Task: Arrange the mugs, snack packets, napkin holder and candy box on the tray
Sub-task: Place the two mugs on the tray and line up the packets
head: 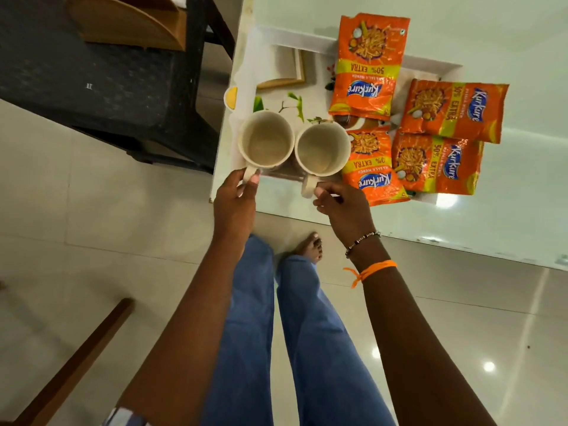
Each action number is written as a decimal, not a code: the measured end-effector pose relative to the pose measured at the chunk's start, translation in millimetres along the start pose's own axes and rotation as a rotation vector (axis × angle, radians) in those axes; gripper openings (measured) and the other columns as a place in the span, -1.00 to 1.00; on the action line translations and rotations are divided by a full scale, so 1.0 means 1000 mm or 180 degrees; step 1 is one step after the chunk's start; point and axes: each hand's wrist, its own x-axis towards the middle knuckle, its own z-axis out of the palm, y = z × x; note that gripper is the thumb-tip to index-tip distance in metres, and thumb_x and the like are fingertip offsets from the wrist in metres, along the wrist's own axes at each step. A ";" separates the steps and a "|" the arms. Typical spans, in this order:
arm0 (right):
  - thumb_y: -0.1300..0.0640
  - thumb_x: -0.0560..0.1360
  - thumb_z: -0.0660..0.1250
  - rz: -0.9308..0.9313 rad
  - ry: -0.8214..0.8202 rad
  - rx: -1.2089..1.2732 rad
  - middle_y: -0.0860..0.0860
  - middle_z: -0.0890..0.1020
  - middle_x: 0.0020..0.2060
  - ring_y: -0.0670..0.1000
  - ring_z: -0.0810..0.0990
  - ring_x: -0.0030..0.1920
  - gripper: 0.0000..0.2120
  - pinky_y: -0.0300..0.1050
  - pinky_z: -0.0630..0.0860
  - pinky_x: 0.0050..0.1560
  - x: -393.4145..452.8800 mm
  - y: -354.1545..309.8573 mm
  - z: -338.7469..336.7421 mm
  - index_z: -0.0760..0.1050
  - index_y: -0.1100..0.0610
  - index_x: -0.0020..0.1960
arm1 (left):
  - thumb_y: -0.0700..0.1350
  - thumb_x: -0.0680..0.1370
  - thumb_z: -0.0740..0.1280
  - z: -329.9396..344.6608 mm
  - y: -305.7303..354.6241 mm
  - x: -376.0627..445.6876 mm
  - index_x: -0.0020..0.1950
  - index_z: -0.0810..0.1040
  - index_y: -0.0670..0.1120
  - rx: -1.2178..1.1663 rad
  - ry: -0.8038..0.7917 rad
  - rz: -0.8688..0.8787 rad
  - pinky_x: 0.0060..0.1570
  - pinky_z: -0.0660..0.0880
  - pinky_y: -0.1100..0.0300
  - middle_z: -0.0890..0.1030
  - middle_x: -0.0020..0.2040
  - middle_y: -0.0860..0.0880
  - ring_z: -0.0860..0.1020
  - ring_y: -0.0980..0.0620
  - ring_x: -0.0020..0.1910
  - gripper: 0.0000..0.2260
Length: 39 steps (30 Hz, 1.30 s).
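Observation:
Two cream mugs stand side by side at the near left of the white printed tray (pixel 278 38). My left hand (pixel 236 198) pinches the handle of the left mug (pixel 266 142). My right hand (pixel 341 207) grips the handle of the right mug (pixel 322 150). Several orange snack packets lie on the tray's right half: one at the far side (pixel 367 64), one at the right (pixel 451 110), and two near ones (pixel 370 167) (pixel 436 162). A small dark round object peeks out between the packets. I see no napkin holder or candy box that I can name.
The tray rests on a glossy white table (pixel 507 210) near its left corner. A black chair (pixel 101 81) stands to the left with a curved wooden piece (pixel 123 23) on it. A dark wooden bar (pixel 76 361) crosses the tiled floor at lower left.

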 end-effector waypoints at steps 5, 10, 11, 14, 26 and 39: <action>0.27 0.46 0.27 -0.0119 0.1404 -0.0667 0.20 0.56 0.13 0.20 0.50 0.16 -0.79 -0.02 0.38 0.22 0.002 0.030 -0.041 0.52 0.20 0.09 | -0.23 0.48 0.30 0.017 -0.009 -0.026 0.11 0.37 -0.10 -0.0414 0.0890 -0.0378 -0.04 0.48 0.10 0.36 0.13 -0.10 0.48 -0.05 -0.04 -0.76; 0.17 0.45 0.33 0.0021 0.0907 -0.1137 0.16 0.32 0.36 0.18 0.27 0.37 -0.52 -0.05 0.27 0.31 0.022 0.050 -0.060 0.33 0.07 0.34 | -0.31 0.46 0.27 0.042 -0.017 -0.050 -0.14 0.35 -0.17 -0.0479 0.0644 -0.0927 -0.08 0.37 0.07 0.40 -0.09 -0.22 0.42 -0.13 -0.13 -0.89; 0.15 0.45 0.33 -0.0019 0.0768 -0.1155 0.16 0.32 0.36 0.19 0.28 0.37 -0.52 0.01 0.29 0.31 0.023 0.051 -0.060 0.33 0.05 0.34 | -0.29 0.48 0.27 0.050 -0.016 -0.058 -0.07 0.40 -0.23 -0.0395 0.0438 -0.0941 -0.04 0.39 0.07 0.45 -0.08 -0.28 0.46 -0.19 -0.10 -0.92; 0.14 0.45 0.32 -0.0108 0.0584 -0.1285 0.15 0.36 0.33 0.21 0.33 0.32 -0.58 0.12 0.35 0.27 0.015 0.053 -0.056 0.38 0.04 0.30 | -0.24 0.46 0.24 0.073 -0.003 -0.083 0.12 0.47 -0.26 -0.0002 -0.0075 -0.0248 0.07 0.47 0.22 0.54 0.04 -0.20 0.54 -0.01 -0.02 -0.75; 0.22 0.40 0.40 0.0967 0.2230 0.0713 0.23 0.46 0.23 0.12 0.49 0.15 -0.49 -0.07 0.36 0.24 0.045 0.082 -0.143 0.30 0.25 0.27 | 0.03 0.41 0.40 0.147 0.023 -0.021 0.50 0.05 0.07 0.3444 -0.1728 0.2139 0.43 -0.02 -0.20 -0.04 0.56 -0.12 -0.17 -0.30 0.50 -0.24; 0.30 0.49 0.27 0.0937 0.1340 0.1200 0.28 0.52 0.17 0.25 0.55 0.12 -0.72 0.01 0.56 -0.06 0.033 0.095 -0.169 0.38 0.36 0.18 | -0.26 0.54 0.18 0.153 0.014 -0.036 0.49 0.07 0.04 0.3910 -0.1466 0.2197 0.45 -0.07 -0.19 -0.10 0.56 -0.13 -0.19 -0.32 0.49 -0.42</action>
